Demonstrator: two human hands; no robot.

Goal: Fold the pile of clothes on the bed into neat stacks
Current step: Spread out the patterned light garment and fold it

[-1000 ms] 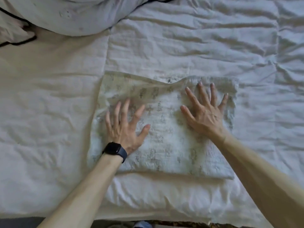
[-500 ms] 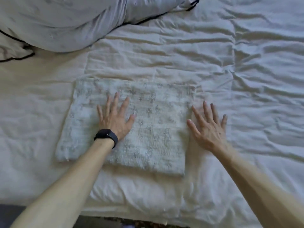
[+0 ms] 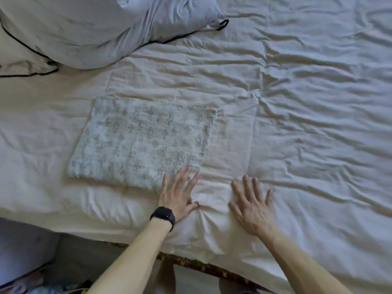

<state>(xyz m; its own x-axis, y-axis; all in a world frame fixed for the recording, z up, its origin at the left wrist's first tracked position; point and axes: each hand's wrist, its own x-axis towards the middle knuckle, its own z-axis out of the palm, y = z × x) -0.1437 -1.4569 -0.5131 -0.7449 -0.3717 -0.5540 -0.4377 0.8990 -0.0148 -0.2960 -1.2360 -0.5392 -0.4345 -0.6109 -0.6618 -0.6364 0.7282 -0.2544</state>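
A pale folded cloth (image 3: 144, 141) with a faint grey print lies flat as a neat rectangle on the white bedsheet (image 3: 297, 124). My left hand (image 3: 178, 198), with a black watch on its wrist, lies flat with fingers spread at the cloth's near right corner; its fingertips just overlap the edge. My right hand (image 3: 252, 204) lies flat and spread on the bare sheet, to the right of the cloth and apart from it. Neither hand holds anything.
A large pale pillow (image 3: 95, 28) with black piping lies at the back left. The near edge of the bed (image 3: 191, 262) runs along the bottom, with the floor and some fabric below it at the lower left.
Both hands have slid off the folded cloth toward the near edge of the bed. The cloth now lies further left and back in view.
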